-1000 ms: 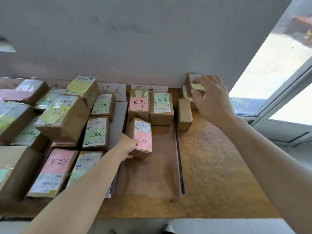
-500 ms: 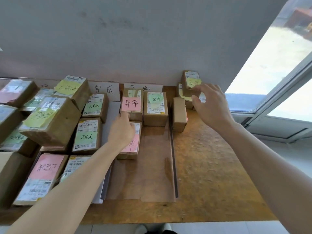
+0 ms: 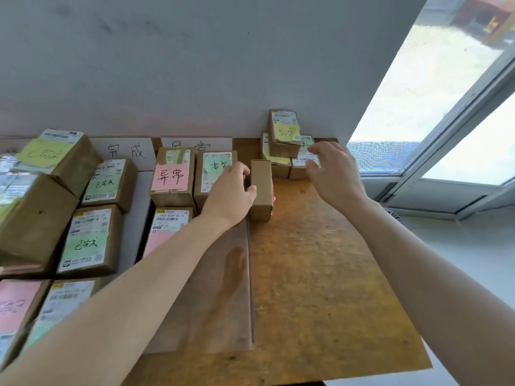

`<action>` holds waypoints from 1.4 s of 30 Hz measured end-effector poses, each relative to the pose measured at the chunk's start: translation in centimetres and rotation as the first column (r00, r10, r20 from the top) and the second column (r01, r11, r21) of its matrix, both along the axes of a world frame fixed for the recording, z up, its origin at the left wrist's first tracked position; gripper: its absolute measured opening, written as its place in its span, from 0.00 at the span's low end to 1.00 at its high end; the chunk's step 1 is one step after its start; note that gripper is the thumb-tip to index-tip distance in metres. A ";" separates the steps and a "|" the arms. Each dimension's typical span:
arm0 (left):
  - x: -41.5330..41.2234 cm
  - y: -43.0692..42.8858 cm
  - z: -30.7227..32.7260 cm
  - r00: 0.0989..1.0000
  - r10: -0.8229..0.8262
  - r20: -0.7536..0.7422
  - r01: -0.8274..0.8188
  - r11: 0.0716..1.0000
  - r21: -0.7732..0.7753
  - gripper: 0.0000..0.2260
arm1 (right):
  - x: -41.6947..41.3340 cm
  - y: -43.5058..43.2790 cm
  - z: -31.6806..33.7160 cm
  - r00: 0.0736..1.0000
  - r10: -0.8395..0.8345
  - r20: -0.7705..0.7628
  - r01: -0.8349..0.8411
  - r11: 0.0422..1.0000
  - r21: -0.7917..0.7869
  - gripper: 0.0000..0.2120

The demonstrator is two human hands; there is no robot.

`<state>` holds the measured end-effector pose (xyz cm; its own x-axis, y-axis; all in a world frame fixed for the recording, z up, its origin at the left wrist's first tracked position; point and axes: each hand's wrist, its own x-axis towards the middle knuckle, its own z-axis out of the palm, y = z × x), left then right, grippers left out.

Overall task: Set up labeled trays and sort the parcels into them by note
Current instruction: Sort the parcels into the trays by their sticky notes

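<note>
A plain brown parcel (image 3: 261, 190) stands on edge on the wooden table, just right of the brown cardboard tray (image 3: 223, 288). My left hand (image 3: 230, 192) grips its left side, thumb on the front face. The tray's card (image 3: 196, 144) reads 异常; it holds a pink-note parcel (image 3: 170, 176), a green-note parcel (image 3: 216, 168) and another pink-note parcel (image 3: 167, 227), partly hidden by my arm. My right hand (image 3: 333, 171) hovers with curved fingers at a green-note parcel (image 3: 302, 162) in the back-right stack, under a yellow-note parcel (image 3: 284, 132).
A white tray with a 完成 card (image 3: 125, 150) stands left of the brown one and holds green-note parcels (image 3: 86, 243). Several larger parcels (image 3: 36, 215) are piled at far left. The wall is right behind, a window (image 3: 459, 135) at right, bare wooden table (image 3: 320, 274) in front.
My left hand let go of the pink-note parcel, now lying in the brown tray, and moved right to the plain parcel. My right hand came off the top yellow-note parcel and dropped lower.
</note>
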<state>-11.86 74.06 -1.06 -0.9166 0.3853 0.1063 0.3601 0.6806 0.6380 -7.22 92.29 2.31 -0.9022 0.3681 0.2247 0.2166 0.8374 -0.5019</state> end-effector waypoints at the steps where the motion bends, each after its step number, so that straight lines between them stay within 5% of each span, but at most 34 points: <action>1: -0.1 1.1 -0.7 0.999 0.020 0.030 -0.019 0.999 -0.037 0.15 | -0.2 0.9 -0.2 1.000 0.017 0.006 -0.017 1.000 -0.002 0.16; 10: -2.2 10.5 -6.1 0.926 0.344 0.154 -0.250 0.866 -0.432 0.33 | -1.1 11.2 -1.5 0.990 0.113 0.082 -0.115 0.993 0.022 0.15; 15: -2.7 12.5 -7.4 0.862 0.475 0.177 -0.345 0.805 -0.482 0.31 | -1.9 14.4 -2.9 0.978 0.177 0.109 -0.178 0.984 0.005 0.16; 25: -1.3 10.4 -4.3 0.727 0.435 0.531 -0.473 0.878 -0.072 0.28 | -6.6 14.7 -4.3 0.956 0.278 0.097 -0.273 0.960 -0.057 0.16; 35: -1.6 7.8 -1.8 0.663 0.185 0.725 -0.557 0.770 0.312 0.24 | -12.4 13.0 -5.5 0.944 0.282 0.169 -0.256 0.953 -0.160 0.18; 42: -2.9 7.1 -2.0 0.657 0.178 0.733 -0.580 0.740 0.340 0.21 | -16.1 12.3 -7.3 0.944 0.201 0.261 -0.137 0.960 -0.244 0.24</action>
